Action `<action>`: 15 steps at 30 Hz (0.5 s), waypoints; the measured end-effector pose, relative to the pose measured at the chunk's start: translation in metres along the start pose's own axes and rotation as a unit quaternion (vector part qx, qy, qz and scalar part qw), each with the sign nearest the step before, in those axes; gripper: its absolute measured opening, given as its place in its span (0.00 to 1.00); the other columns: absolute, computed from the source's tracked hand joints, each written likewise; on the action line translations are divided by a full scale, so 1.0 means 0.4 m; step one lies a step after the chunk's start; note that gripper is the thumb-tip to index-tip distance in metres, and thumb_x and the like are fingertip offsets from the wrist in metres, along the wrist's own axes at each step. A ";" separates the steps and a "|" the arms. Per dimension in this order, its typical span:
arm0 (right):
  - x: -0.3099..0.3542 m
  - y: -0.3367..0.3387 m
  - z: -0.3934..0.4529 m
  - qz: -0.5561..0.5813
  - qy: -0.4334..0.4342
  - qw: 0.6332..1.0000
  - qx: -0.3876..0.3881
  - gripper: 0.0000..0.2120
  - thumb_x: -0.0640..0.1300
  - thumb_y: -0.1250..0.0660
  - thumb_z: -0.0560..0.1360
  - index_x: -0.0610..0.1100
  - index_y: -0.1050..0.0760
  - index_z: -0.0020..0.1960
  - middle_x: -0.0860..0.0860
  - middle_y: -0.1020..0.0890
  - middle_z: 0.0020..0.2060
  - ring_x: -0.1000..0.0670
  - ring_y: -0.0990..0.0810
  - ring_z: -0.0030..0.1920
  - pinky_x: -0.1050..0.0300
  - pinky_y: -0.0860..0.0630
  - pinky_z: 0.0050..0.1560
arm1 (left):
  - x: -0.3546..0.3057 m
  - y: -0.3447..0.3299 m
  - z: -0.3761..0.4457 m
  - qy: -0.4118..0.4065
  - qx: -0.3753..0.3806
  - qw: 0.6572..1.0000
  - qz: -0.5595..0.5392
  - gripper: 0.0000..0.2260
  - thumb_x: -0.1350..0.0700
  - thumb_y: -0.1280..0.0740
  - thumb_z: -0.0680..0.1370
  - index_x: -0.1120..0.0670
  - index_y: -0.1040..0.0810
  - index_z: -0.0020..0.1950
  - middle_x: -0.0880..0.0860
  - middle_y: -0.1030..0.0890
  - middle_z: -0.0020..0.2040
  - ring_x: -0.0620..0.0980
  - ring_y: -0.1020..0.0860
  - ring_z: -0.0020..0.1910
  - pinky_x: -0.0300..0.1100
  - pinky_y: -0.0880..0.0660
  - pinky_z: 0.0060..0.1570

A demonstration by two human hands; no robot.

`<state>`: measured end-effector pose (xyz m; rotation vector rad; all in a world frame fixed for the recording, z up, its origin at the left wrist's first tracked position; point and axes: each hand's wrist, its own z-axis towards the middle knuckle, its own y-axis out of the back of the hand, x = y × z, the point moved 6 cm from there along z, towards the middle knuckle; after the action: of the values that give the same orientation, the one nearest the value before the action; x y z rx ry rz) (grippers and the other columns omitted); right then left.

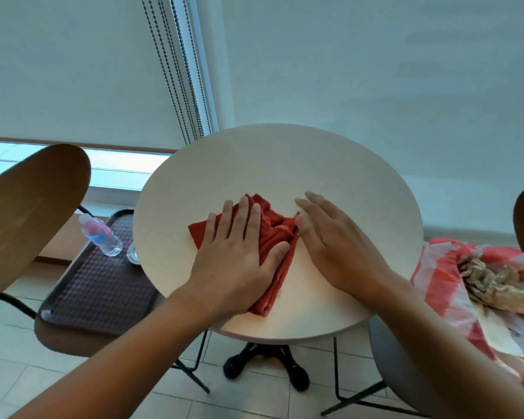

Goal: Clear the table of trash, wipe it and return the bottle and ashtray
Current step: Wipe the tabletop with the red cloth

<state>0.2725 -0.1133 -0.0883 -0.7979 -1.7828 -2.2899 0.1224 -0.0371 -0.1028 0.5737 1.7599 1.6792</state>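
I judged the trash cleared into the red-and-white bag (442, 276) and wiping underway, my left hand (239, 252) and right hand (336, 240) flat, fingers straight, on the red cloth (273, 234) on the round table (285, 158), while the water bottle (100, 234) and what I took for the ashtray (133, 254) waited on the brown tray (100, 294).

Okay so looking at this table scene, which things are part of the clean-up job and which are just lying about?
Part of the job:
red cloth, pressed flat by the left hand
right hand, flat beside it
round table
water bottle on the brown tray
ashtray, half hidden by the table edge
red-striped trash bag

Just lying about:
wooden chair
blind cords
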 end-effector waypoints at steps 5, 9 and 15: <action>0.010 0.027 0.001 0.123 -0.069 0.987 -0.078 0.22 0.55 0.49 0.85 0.51 0.32 0.75 0.54 0.30 0.74 0.58 0.35 0.74 0.55 0.38 0.75 | -0.028 0.010 0.058 -0.101 0.042 0.990 -0.088 0.32 0.34 0.58 0.81 0.48 0.56 0.82 0.47 0.57 0.82 0.44 0.62 0.79 0.49 0.59 0.78; 0.139 -0.024 0.005 0.046 -0.063 0.997 -0.020 0.27 0.60 0.51 0.84 0.49 0.40 0.79 0.51 0.36 0.78 0.51 0.41 0.78 0.48 0.46 0.79 | 0.110 0.085 0.085 -0.123 -0.018 0.963 -0.240 0.23 0.43 0.48 0.83 0.49 0.34 0.77 0.47 0.33 0.77 0.41 0.38 0.75 0.40 0.45 0.76; 0.252 -0.175 0.072 -0.127 -0.124 0.982 0.066 0.42 0.71 0.65 0.78 0.44 0.60 0.82 0.46 0.60 0.81 0.45 0.67 0.80 0.40 0.66 0.78 | 0.361 0.075 0.108 -0.048 -0.036 0.988 -0.145 0.30 0.41 0.53 0.80 0.54 0.32 0.76 0.53 0.32 0.76 0.49 0.36 0.76 0.44 0.45 0.75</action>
<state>0.1672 -0.0445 -0.0956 -0.9136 -2.2391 -2.2709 0.0472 0.0967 -0.0936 0.3402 1.6187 1.4812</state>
